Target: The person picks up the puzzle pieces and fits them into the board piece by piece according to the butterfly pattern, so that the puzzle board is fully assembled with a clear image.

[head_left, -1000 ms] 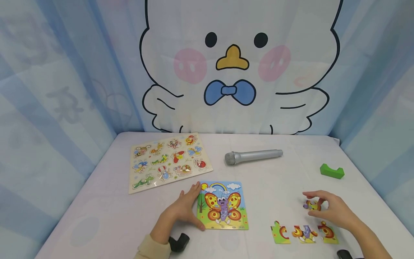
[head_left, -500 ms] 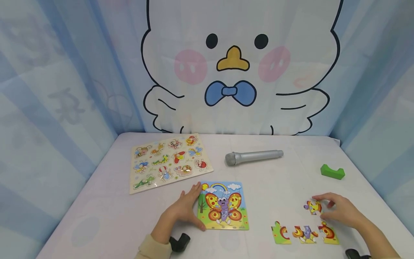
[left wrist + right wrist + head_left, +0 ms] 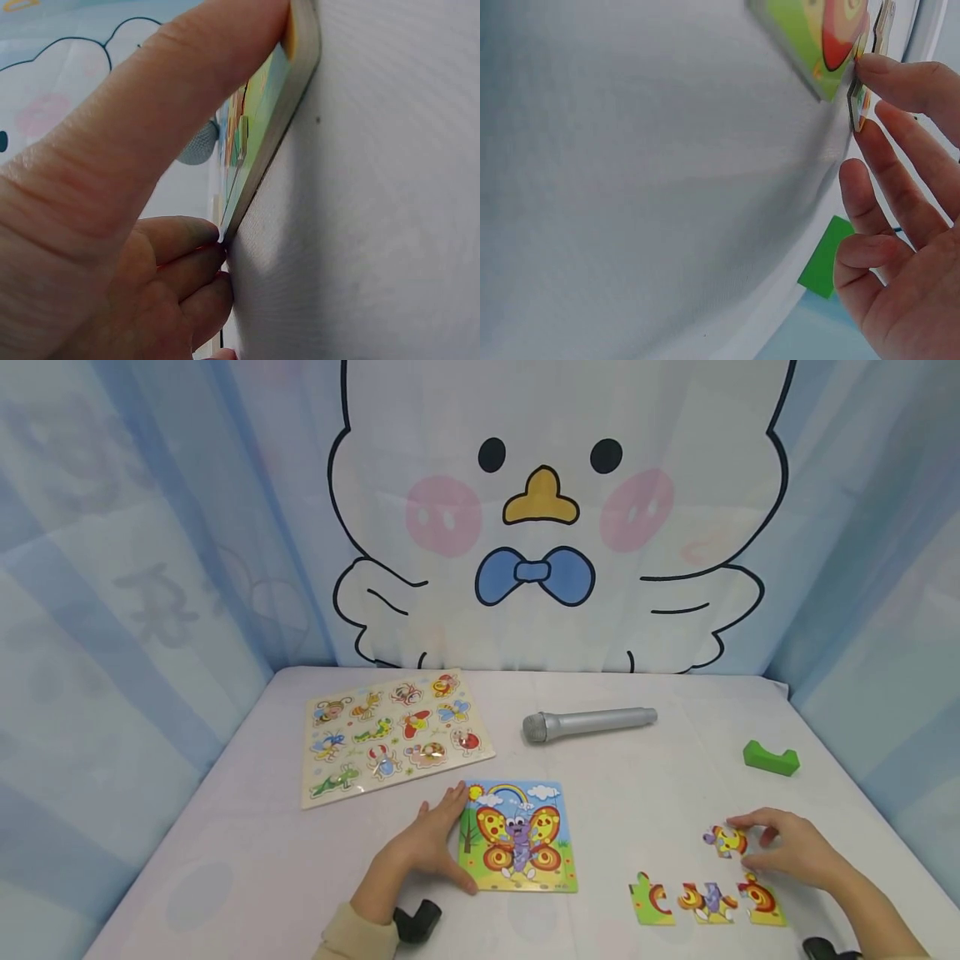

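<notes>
A square butterfly jigsaw board (image 3: 517, 835) lies on the table. My left hand (image 3: 427, 843) holds it along its left side, thumb at the near corner and fingers at the far one; the left wrist view shows the thumb (image 3: 150, 105) against the board's edge. Farther right, my right hand (image 3: 791, 850) pinches a yellow, red and purple jigsaw piece (image 3: 725, 841) by its right side, thumb and fingertips on its edges. Three more jigsaw pieces lie nearer in a row: a green one (image 3: 650, 899), a purple-bodied one (image 3: 707, 903) and a red-swirled one (image 3: 762, 901).
A wooden insect peg board (image 3: 393, 735) lies at the back left. Behind the butterfly board is a silver toy microphone (image 3: 590, 722). A green notched block (image 3: 771, 760) sits at the right. A patterned curtain (image 3: 555, 627) hangs along the table's back edge.
My right hand has shifted right and narrowed its spread, from around the jigsaw piece to its right side, uncovering more of the piece. My left hand stays on the board.
</notes>
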A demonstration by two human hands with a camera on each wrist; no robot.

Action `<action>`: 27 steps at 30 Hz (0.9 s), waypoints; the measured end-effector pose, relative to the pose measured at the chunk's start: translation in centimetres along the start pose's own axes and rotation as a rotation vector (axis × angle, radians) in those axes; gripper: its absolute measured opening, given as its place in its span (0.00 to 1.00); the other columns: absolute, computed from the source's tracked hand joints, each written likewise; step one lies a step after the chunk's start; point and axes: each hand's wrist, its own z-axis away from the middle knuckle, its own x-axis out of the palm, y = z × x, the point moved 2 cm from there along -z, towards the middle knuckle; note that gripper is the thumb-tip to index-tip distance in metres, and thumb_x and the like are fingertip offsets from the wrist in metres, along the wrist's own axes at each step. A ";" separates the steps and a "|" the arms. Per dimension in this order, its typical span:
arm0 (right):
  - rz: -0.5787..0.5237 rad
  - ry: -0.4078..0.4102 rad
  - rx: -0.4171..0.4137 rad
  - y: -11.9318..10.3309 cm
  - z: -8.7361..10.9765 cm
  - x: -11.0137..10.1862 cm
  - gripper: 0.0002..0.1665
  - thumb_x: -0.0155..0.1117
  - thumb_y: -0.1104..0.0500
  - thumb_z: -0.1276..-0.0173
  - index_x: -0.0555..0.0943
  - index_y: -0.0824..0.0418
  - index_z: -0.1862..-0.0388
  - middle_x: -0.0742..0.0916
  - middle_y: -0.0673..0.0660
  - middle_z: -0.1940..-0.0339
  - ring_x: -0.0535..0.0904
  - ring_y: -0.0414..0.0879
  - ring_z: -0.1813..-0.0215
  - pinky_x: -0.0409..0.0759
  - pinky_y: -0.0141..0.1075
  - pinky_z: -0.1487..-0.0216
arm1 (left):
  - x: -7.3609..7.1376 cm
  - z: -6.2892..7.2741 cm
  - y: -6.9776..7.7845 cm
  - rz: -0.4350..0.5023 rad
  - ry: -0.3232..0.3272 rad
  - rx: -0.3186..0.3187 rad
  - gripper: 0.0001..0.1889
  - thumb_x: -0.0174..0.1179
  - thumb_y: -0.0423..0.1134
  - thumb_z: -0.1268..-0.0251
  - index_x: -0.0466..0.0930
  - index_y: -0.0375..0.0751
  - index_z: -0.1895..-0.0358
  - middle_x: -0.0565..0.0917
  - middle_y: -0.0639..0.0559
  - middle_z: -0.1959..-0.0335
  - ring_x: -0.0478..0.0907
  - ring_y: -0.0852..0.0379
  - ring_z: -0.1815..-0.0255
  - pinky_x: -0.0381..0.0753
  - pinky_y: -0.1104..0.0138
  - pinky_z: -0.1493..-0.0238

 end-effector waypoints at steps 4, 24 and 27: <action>0.013 0.010 -0.019 -0.4 0.1 0.0 0.31 0.76 0.59 0.58 0.80 0.67 0.52 0.80 0.58 0.61 0.68 0.47 0.67 0.67 0.33 0.75 | 0.0 0.0 0.0 0.005 -0.002 -0.002 0.66 0.78 0.52 0.75 0.46 0.34 0.29 0.45 0.43 0.27 0.40 0.46 0.28 0.36 0.46 0.32; 0.001 0.025 -0.207 -6.8 -0.5 1.3 0.24 0.75 0.58 0.56 0.83 0.61 0.58 0.81 0.54 0.60 0.69 0.45 0.65 0.68 0.32 0.73 | 0.0 -0.1 -0.1 0.007 -0.007 -0.005 0.65 0.77 0.52 0.75 0.45 0.34 0.29 0.45 0.42 0.27 0.40 0.45 0.28 0.36 0.45 0.32; -0.015 0.021 -0.237 -7.9 -0.7 1.4 0.23 0.75 0.58 0.55 0.83 0.61 0.57 0.81 0.53 0.60 0.69 0.45 0.65 0.69 0.31 0.72 | 0.0 0.0 -0.1 0.003 -0.003 0.000 0.65 0.77 0.52 0.75 0.46 0.33 0.29 0.45 0.42 0.27 0.41 0.45 0.28 0.36 0.45 0.32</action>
